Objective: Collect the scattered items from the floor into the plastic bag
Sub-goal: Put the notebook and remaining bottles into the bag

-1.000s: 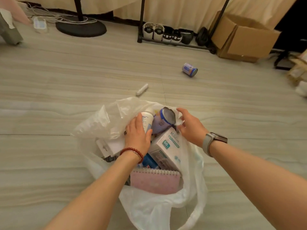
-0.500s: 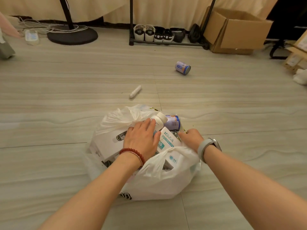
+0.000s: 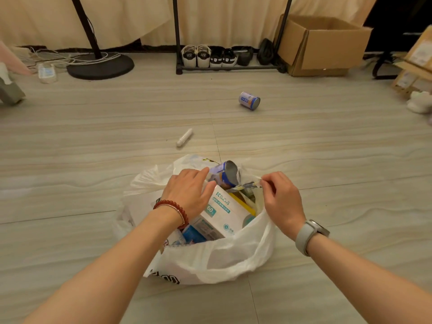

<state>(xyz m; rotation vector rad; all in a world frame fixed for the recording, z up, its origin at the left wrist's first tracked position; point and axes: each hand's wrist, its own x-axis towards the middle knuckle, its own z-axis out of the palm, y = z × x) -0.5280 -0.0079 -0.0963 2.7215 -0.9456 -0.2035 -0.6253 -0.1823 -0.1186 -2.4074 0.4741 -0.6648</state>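
A white plastic bag (image 3: 217,260) stands on the floor in front of me, stuffed with a white box with teal print (image 3: 219,211), a blue-and-white can (image 3: 224,175) and other packets. My left hand (image 3: 187,195) lies flat on the contents, fingers apart, touching the can. My right hand (image 3: 280,197) pinches the bag's right rim between thumb and fingers. A small white tube (image 3: 184,137) lies on the floor beyond the bag. Farther back and to the right, a second blue-and-white can (image 3: 249,101) lies on its side.
A shoe rack with several shoes (image 3: 217,57) and an open cardboard box (image 3: 322,45) line the far curtain. A black lamp base (image 3: 100,66) with cables sits back left. More boxes (image 3: 413,73) and a white soft toy (image 3: 419,105) are at the right edge.
My right hand has shifted right and now pinches the bag's rim, pulling the opening wider. My left hand stays on the contents, and the can in the bag shows more.
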